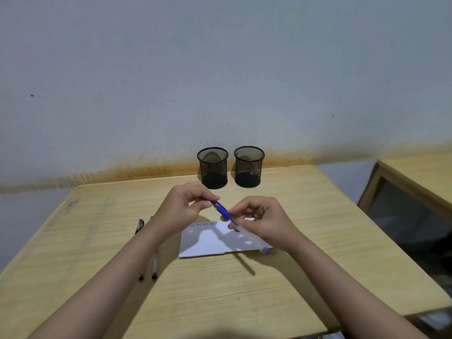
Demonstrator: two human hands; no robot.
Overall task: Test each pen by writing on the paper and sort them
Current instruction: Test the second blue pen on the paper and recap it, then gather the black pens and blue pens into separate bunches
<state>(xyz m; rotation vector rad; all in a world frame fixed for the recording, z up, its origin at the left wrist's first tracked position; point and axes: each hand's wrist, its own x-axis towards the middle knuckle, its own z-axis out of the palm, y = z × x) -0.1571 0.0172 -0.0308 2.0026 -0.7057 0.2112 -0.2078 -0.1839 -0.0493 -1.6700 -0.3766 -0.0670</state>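
A blue pen [223,211] with a clear barrel hangs slanted above the white paper [210,241]. My left hand [186,206] pinches its upper blue end. My right hand [259,221] grips the barrel lower down, and the pen's far blue tip [265,251] sticks out under that hand. Small blue writing [203,224] runs along the paper's top edge. Two black mesh cups, left [212,167] and right [249,166], stand side by side at the back of the table, with no pens showing in them. Several more pens [146,265] lie at the left, partly hidden under my left forearm.
The light wooden table [318,241] ends at a pale wall behind the cups. A second wooden table [415,172] stands to the right across a gap. A dark pen [139,226] lies left of my left wrist.
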